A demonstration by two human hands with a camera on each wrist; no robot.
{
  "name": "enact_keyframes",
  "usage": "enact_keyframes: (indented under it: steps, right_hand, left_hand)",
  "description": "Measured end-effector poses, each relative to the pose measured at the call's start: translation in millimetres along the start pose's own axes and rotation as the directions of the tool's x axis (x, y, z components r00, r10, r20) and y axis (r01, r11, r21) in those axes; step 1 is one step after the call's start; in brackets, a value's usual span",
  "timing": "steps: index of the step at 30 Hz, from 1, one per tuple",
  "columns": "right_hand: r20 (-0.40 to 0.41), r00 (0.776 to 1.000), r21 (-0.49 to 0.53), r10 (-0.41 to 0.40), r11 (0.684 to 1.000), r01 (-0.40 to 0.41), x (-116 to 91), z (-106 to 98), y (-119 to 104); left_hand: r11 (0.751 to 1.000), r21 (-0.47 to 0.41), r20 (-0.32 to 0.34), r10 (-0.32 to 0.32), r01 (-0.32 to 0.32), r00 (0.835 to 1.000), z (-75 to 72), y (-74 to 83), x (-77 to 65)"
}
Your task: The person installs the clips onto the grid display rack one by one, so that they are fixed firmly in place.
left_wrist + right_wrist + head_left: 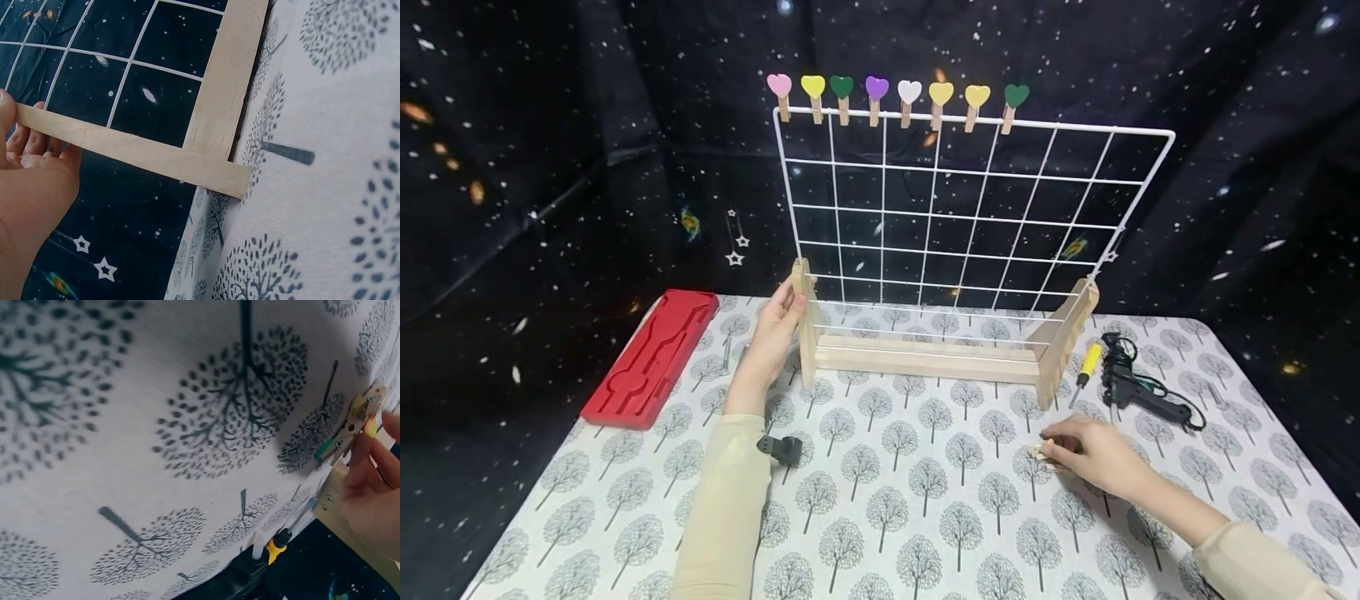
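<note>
A white wire grid (1090, 128) leans back in a wooden stand (925, 360), with several heart-topped clothespins (877, 87) clipped along the left and middle of its top bar. My left hand (775, 329) holds the stand's left upright (137, 150) near its upper end, thumb on one side and fingers on the other. On the right of the table, my right hand (1097, 454) is down at a small group of wooden clothespins (353, 422). Its thumb and fingers pinch a clothespin with a yellow top (370, 427), partly hidden by the fingers.
A red moulded tray (651, 358) lies at the table's left. Right of the stand are a yellow-handled screwdriver (1090, 362) and a black glue gun (1142, 396) with its cord. A tree-print cloth (925, 517) covers the table, and a dark starry curtain (587, 167) hangs behind.
</note>
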State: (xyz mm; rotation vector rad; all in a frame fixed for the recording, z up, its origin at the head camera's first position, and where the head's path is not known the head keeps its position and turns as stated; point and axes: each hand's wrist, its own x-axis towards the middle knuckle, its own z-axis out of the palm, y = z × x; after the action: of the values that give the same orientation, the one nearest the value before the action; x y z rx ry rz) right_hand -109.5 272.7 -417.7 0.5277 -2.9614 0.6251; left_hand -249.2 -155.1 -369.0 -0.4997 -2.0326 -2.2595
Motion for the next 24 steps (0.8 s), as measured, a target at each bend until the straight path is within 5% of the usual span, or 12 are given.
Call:
enact_keyframes:
  steps: [6,15,24]
  right_hand:
    - [0.104,0.993,0.075,0.054,0.995,-0.062,2,-1,3]
    - [0.155,0.988,0.148,0.002,0.989,-0.025,3,-4,12]
    - [0.066,0.996,0.171,-0.057,0.984,0.045,1,-9,12]
  left_hand:
    - [1.000,0.009,0.003,-0.002,0.002,1.000,1.2,-0.1,0.6]
    - [1.000,0.014,-0.002,0.006,-0.006,1.000,2.0,-0.4,1.3]
    - [0.999,0.039,-0.007,0.013,-0.013,1.000,-0.5,-2.5,0.8]
